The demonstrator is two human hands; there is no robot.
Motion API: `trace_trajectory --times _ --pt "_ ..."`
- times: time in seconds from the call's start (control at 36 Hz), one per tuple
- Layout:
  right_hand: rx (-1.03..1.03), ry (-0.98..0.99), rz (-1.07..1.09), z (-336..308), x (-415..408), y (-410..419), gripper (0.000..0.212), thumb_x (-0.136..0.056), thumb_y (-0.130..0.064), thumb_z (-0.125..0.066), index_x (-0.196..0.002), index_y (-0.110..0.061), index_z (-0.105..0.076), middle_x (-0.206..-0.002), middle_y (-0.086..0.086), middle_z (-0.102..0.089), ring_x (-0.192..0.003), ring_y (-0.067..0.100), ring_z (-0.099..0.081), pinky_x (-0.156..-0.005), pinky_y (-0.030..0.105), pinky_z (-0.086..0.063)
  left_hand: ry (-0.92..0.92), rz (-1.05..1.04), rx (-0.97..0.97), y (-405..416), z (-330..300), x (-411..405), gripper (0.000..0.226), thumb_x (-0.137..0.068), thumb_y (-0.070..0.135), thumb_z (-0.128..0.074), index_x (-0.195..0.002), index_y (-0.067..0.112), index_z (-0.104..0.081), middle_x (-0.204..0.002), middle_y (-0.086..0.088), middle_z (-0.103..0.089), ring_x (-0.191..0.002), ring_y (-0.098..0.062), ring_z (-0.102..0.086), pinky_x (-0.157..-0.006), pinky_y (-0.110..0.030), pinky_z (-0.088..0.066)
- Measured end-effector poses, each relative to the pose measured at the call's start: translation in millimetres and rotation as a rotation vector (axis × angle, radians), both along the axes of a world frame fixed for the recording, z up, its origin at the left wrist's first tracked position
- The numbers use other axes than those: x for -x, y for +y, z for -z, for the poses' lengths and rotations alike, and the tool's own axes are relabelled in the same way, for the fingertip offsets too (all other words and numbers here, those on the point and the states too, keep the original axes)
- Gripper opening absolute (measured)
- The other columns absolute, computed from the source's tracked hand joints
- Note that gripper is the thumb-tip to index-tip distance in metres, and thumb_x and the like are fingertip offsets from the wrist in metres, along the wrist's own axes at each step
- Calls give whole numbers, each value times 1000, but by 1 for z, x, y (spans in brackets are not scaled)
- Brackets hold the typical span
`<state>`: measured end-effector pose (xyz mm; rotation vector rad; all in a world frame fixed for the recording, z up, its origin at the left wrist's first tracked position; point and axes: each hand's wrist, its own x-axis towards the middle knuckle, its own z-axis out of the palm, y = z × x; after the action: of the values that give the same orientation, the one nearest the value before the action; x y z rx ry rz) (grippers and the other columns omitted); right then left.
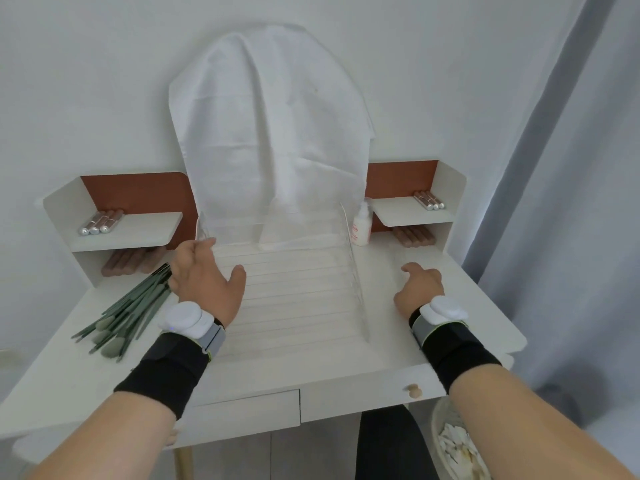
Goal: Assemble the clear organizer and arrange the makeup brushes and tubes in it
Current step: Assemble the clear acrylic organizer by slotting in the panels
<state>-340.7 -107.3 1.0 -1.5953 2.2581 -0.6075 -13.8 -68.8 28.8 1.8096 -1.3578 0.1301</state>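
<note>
White vanity desk against a pale wall; grey curtain at right; white cloth draped over something upright at the desk's back. Two drawers in front, round knob on the right one.

Clear organizer flat at mid-desk, ridged panel between both hands, one clear side wall upright along its right edge. Left hand over the panel's left edge, fingers loosely spread, gripping nothing. Right hand just right of the side wall, fingers loosely curled, empty. Green makeup brushes heaped left of the left hand.

Side shelves: tubes on left shelf, tubes again on right shelf, more beneath each. White pump bottle near right shelf.
</note>
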Motion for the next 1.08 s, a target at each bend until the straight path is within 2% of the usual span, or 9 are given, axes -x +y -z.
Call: trace_trajectory --times 0.11,0.25,0.47,0.58,0.67,0.72,0.81,0.92,1.08 --pt "67 -41 -33 -9 1 12 59 -85 -7 -55 -141 -20 -42 -130 14 -46 -106 28 -56 -79 25 -40 -10 99 11 -1 0 11 58 -79 28 -69 -131 13 -49 -132 -10 -39 -123 -32 -41 -102 -52 -36" --pt "262 -50 -129 -37 2 25 49 -85 -11 -62 -133 -19 -53 -129 5 -59 -119 23 -56 -100 33 -44 -13 154 -8 0 -2 18 54 -80 29 -66 -130 15 -50 -130 -7 -40 -119 -29 -44 -98 -49 -40" --pt "394 20 -314 -77 -18 28 39 -86 -16 -65 -125 -19 -61 -129 -1 -60 -121 17 -53 -101 27 -39 28 157 -40 1 -5 11 52 -81 28 -66 -129 14 -51 -131 -8 -42 -120 -30 -44 -97 -49 -42" --pt "434 -26 -416 -93 -43 23 39 -84 -14 -66 -122 -20 -62 -121 -6 -60 -111 9 -57 -91 18 -38 46 126 -44 2 -11 1 53 -81 27 -66 -130 13 -52 -134 -9 -41 -119 -29 -45 -98 -45 -42" --pt "436 -11 -542 -100 -65 12 41 -82 -13 -65 -122 -20 -61 -117 -8 -64 -101 5 -58 -97 28 -46 72 97 -26 2 -14 -13 52 -80 26 -67 -129 11 -53 -131 -9 -43 -114 -27 -48 -94 -39 -43" --pt "422 26 -621 -103 -79 1 42 -85 -15 -65 -126 -19 -59 -121 -7 -63 -100 4 -57 -97 25 -44 90 68 -16 0 -17 -22 52 -80 25 -67 -128 10 -54 -129 -10 -45 -116 -27 -48 -94 -39 -42" --pt "415 82 -701 -106 -102 -14 37 -90 -18 -63 -127 -20 -59 -124 -3 -58 -103 9 -59 -91 18 -39 155 28 -55 -3 -23 -39 50 -83 25 -63 -130 12 -51 -134 -10 -42 -122 -26 -44 -100 -38 -40" --pt "380 134 -799 -110 -131 -31 35 -93 -17 -60 -127 -22 -61 -126 -1 -53 -99 10 -62 -93 21 -41 309 6 -88 -12 -30 -59 46 -88 15 -58 -133 10 -51 -139 -11 -45 -121 -24 -49 -97 -29 -37" --pt "374 194 -917 -110 -157 -49 29 -94 -14 -57 -117 -27 -68 -122 -3 -55 -105 16 -57 -95 26 -41 542 94 -214 -22 -42 -71 36 -97 13 -44 -132 11 -53 -131 -9 -58 -120 -28 -54 -101 -36 -43"
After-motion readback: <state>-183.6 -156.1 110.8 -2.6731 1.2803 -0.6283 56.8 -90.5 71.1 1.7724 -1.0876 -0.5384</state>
